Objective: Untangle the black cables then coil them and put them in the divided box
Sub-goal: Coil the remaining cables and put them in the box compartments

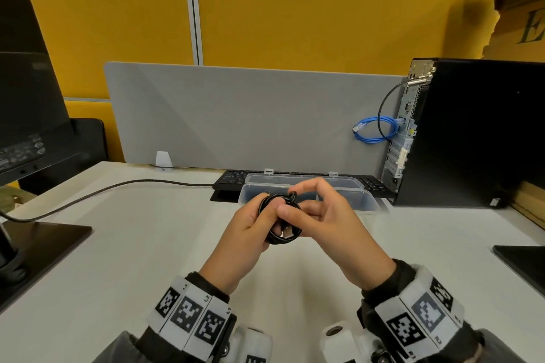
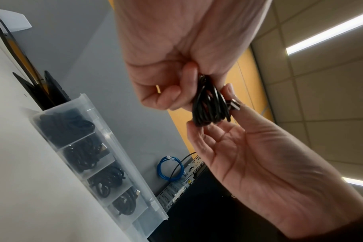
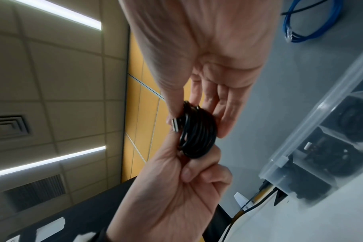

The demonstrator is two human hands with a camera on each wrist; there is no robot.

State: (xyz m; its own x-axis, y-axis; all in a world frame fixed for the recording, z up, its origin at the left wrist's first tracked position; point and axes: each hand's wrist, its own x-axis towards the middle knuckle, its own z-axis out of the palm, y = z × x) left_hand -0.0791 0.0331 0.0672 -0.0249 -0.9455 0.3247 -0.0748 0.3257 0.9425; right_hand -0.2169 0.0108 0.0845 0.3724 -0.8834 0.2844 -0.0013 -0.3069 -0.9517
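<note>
A small coil of black cable [image 1: 278, 240] with a USB plug sits between both hands, above the desk in front of the divided box [image 1: 367, 200]. My left hand [image 1: 250, 230] grips the coil with curled fingers. My right hand [image 1: 324, 215] pinches it, with the thumb on the plug side and the straight fingers behind. In the left wrist view the coil [image 2: 207, 106] hangs between the left hand [image 2: 166, 57] and the right hand [image 2: 259, 155]. The clear box [image 2: 106, 129] holds several coiled black cables in separate compartments. In the right wrist view the coil [image 3: 199, 135] is in the same hold.
A black keyboard [image 1: 233, 178] lies behind the box, against a grey screen. A desktop tower [image 1: 472, 132] with a blue network cable [image 1: 374, 130] stands at the right. At the left is a monitor [image 1: 26, 97], and its cable [image 1: 103, 191] crosses the desk.
</note>
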